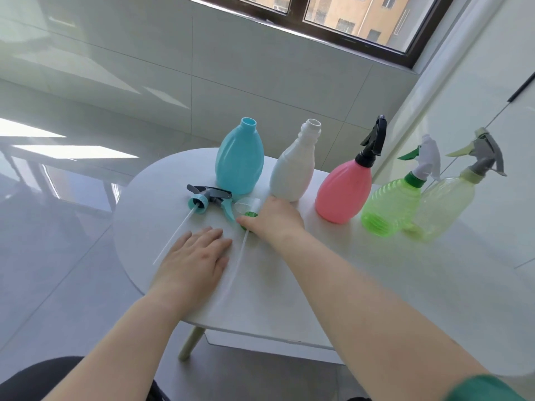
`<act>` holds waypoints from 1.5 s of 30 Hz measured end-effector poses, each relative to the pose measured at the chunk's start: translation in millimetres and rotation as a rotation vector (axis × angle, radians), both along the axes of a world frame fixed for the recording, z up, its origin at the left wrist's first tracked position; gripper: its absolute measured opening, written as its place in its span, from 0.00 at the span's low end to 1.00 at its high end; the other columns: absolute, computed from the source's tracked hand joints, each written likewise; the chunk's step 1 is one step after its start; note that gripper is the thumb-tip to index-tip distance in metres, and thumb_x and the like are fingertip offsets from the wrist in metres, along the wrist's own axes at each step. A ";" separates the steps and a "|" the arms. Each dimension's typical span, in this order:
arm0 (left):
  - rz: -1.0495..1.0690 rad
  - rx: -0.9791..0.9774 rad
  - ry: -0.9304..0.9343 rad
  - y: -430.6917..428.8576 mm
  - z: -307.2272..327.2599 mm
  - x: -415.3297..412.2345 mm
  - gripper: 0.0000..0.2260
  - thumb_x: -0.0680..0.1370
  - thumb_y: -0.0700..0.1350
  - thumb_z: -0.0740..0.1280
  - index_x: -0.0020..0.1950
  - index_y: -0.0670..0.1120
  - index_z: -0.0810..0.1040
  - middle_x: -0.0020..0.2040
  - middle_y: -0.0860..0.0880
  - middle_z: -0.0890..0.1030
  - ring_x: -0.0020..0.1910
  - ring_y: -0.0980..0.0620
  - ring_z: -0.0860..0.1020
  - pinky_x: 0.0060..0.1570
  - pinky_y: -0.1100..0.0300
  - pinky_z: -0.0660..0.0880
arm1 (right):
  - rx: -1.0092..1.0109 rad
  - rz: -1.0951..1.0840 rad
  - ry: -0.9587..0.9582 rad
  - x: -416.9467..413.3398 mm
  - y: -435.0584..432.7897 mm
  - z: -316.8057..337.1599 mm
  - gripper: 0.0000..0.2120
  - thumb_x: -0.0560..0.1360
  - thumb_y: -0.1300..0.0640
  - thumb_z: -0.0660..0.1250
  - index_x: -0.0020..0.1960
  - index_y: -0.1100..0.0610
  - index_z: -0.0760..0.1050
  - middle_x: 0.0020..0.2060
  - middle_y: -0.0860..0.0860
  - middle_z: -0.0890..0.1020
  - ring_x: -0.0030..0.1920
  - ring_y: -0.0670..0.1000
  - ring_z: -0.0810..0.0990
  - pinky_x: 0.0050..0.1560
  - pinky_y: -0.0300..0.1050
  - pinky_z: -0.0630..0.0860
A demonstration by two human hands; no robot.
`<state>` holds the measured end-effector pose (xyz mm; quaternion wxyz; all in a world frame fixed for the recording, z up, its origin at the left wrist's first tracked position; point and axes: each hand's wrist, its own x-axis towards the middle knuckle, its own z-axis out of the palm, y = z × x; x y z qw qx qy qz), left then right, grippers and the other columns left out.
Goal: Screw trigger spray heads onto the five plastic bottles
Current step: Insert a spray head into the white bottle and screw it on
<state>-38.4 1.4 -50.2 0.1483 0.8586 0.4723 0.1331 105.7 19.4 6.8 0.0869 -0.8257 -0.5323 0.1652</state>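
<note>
Our left hand (pixel 197 256) lies flat on the white table (pixel 289 299), palm down, fingers spread a little and closed on nothing. Just beside its fingertips run two thin dip tubes: one (pixel 173 235) slants up toward the teal-collared spray head (pixel 210 199), the other (pixel 237 261) climbs toward the green-collared spray head (pixel 247 211).

Our right hand (pixel 275 219) reaches a little farther across the table and rests on the green-collared spray head. The thumb touches the green collar and the fingers curl over the clear body, though we cannot tell how firmly they grip, since the hand hides most of the part. The teal-collared spray head lies on its side to the left, untouched, its dark grey top toward the bottles and its teal trigger pointing at the green-collared one.

Behind the loose heads stands the row of five bottles. The blue bottle (pixel 240 160) is upright with its neck open, just behind the teal-collared head. The white bottle (pixel 295 169) next to it also has an open neck, and our right hand's knuckles sit close against its base. To the right, the pink bottle (pixel 344 192) already wears a black spray head (pixel 375 140). The green bottle (pixel 390 206) carries a white head with a green trigger (pixel 425 157), and the pale yellow bottle (pixel 445 206), at the far right, carries a grey head (pixel 483 154). Beyond them, tiled wall rises to a dark-framed window (pixel 347 30).
</note>
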 end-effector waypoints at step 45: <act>0.175 0.076 -0.630 9.9 68.5 120.7 0.26 0.72 0.41 0.67 0.67 0.45 0.62 0.67 0.45 0.66 0.62 0.51 0.66 0.59 0.66 0.59 | 0.828 -0.256 1.645 191.5 -138.4 -17.3 0.10 0.75 0.59 0.55 0.42 0.51 0.73 0.34 0.44 0.85 0.38 0.44 0.83 0.38 0.35 0.79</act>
